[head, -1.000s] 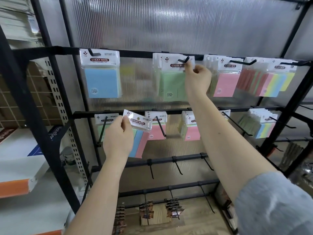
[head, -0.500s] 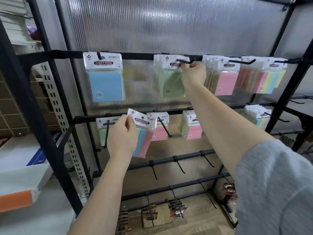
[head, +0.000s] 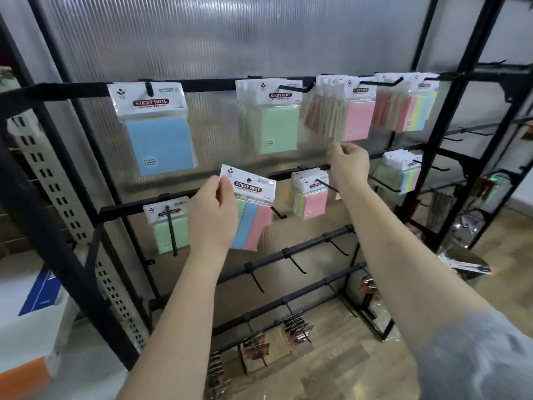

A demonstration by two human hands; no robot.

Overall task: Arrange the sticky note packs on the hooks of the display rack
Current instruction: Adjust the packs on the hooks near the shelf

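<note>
Left hand (head: 212,217) pinches a striped pack (head: 250,207) by the left edge of its white header card, thumb on the front face, fingers behind. The pack hangs from the pinch and is tilted, header running from about 10 o'clock down to 4 o'clock, coloured strips trailing toward 6. Its hang hole sits near the middle of the header, at roughly 3 o'clock from the thumb.

The bare hook (head: 278,212) on the second rail (head: 129,208) pokes out just below the header's right end, its tip at about 4 o'clock from the hole. Pack and hook overlap in this view; I cannot tell whether they touch. The hole is not on the hook yet.

Right hand (head: 347,164) is up at the second rail, right of the pink-fronted bundle (head: 311,194), fingers curled in a loose fist. Whether it pinches anything I cannot tell; nothing shows between the fingertips.

Judgement: the left hand is the nearer one and already has the pack. The move turns on the hole-to-tip offset. The header needs levelling, then dropping toward 4 o'clock until the hole meets the tip, then a push back along the hook's axis toward the rail. A tilted header may snag its edge on the upturned tip.
</note>
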